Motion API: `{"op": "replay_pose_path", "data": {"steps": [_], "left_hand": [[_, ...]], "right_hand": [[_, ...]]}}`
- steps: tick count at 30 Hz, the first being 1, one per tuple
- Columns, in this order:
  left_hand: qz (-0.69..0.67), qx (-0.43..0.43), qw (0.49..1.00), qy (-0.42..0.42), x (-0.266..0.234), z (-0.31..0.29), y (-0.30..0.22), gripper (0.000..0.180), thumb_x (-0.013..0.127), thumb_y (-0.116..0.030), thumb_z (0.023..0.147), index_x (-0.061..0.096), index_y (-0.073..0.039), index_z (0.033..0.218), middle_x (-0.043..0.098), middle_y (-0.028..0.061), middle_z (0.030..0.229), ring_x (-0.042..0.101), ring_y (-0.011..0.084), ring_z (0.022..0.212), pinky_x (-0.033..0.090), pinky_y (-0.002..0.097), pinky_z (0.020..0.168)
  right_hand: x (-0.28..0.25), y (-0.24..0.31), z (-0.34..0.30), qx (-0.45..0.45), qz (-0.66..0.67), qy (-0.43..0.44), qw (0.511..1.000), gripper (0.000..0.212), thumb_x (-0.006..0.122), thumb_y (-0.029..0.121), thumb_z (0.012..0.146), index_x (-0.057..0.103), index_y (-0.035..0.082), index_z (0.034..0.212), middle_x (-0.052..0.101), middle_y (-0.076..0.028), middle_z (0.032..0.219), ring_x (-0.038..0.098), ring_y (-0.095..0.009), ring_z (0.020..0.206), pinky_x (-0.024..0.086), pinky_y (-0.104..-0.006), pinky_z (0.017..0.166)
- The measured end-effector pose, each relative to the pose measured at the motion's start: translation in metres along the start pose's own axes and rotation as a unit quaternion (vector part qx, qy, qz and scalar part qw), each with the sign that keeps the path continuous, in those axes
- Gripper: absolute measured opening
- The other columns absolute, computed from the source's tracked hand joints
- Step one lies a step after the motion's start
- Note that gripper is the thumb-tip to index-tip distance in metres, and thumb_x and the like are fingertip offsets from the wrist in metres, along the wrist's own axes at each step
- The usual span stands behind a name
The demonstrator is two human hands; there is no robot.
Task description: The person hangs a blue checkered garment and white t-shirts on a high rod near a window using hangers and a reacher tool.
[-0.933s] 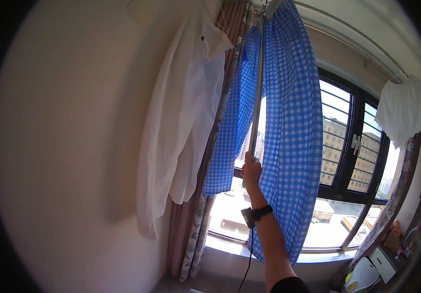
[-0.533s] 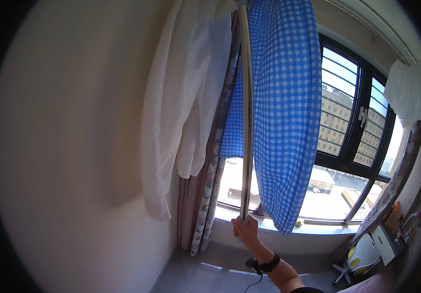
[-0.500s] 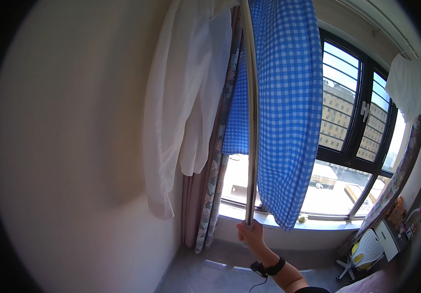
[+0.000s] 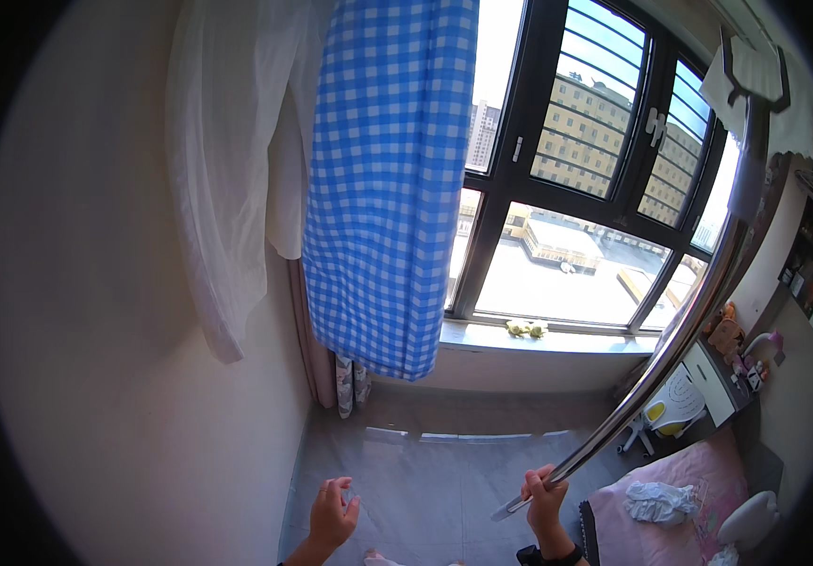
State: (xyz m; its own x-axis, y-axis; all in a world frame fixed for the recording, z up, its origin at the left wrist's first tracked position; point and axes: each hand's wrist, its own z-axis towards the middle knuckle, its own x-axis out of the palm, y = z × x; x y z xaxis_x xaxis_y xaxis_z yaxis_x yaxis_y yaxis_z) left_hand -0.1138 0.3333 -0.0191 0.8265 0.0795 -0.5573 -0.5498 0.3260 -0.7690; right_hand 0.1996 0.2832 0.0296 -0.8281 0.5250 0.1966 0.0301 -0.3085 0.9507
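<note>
The right hand [image 4: 546, 498] is wrapped tight around the bottom of a long metal pole [image 4: 699, 302] so it leans up and away, while the left hand [image 4: 331, 512] hangs loosely open nearby, holding nothing.

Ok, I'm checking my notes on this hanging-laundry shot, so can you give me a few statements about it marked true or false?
1. The right hand grips a long metal pole. True.
2. The left hand also holds the pole. False: it is open and empty, apart from the pole.
3. A blue checked cloth hangs in front of the window. True.
4. The pole's far end touches the blue checked cloth. False: it points up to the right, toward a white garment near the top right.
5. A white shirt hangs left of the blue cloth, by the wall. True.
</note>
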Motion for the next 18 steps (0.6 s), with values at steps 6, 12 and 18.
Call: {"op": "replay_pose_path", "data": {"steps": [6,12,18], "left_hand": [[-0.099,0.058,0.992,0.061,0.065,0.001,-0.075,0.032,0.061,-0.01,0.073,0.049,-0.002,0.101,0.054,0.0129,0.09,0.051,0.0187,0.062,0.045,0.0289,0.057],[-0.095,0.021,0.965,0.244,0.13,-0.068,-0.122,0.029,0.058,-0.013,0.077,0.049,-0.003,0.103,0.054,0.0133,0.091,0.052,0.0186,0.063,0.045,0.0299,0.059],[-0.113,0.045,0.912,0.393,0.188,-0.105,-0.187,0.029,0.055,-0.015,0.081,0.048,-0.003,0.106,0.051,0.0138,0.099,0.054,0.0208,0.073,0.046,0.0293,0.067]], "right_hand": [[-0.095,-0.013,-0.044,0.076,-0.103,-0.107,0.986,0.025,0.056,0.002,0.075,0.04,0.008,0.057,0.039,-0.001,0.044,0.038,-0.01,0.033,0.03,-0.0227,0.032],[-0.204,0.016,-0.093,0.097,-0.253,-0.181,0.945,0.03,0.056,0.016,0.08,0.042,0.008,0.054,0.041,0.002,0.046,0.037,-0.007,0.042,0.029,-0.0234,0.039],[-0.318,0.039,-0.184,0.064,-0.192,-0.279,0.939,0.038,0.06,0.006,0.077,0.03,0.013,0.055,0.033,0.005,0.05,0.028,-0.005,0.044,0.022,-0.0227,0.04]]}}
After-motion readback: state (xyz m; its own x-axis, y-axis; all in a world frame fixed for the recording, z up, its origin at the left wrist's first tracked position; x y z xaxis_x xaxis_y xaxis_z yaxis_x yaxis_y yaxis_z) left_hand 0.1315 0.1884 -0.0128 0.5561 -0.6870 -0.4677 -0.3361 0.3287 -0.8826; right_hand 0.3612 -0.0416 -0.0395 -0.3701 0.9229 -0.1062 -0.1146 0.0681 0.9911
